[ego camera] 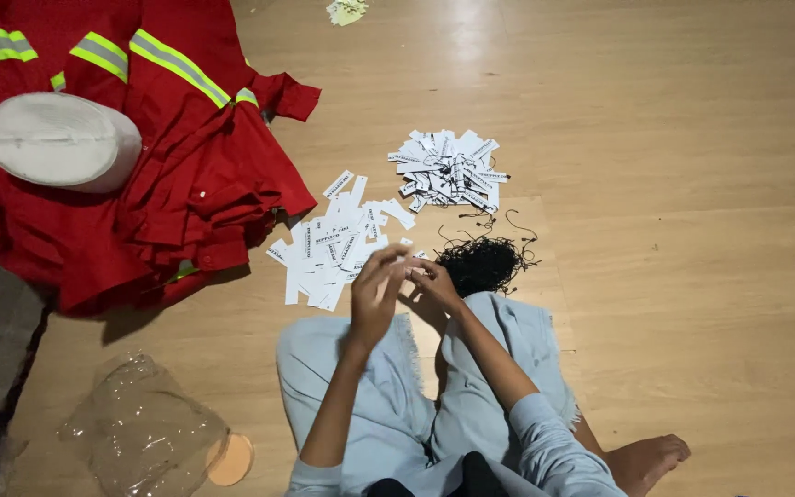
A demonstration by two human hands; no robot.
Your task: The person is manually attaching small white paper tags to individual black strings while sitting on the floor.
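White tag [413,268] sits pinched between your two hands at the frame's centre, just above your knees. Your left hand [376,296] curls upright, fingers closed on the tag; your right hand [436,283] meets it from the right, fingertips gripping the same piece. Just beyond them lie a loose pile of tags [333,244], a black tangle of strings [482,263] and, farther up, a strung pile [450,172]. Red clothing [186,156] with a white cap [59,140] fills the upper left; a clear bag [144,433] lies lower left.
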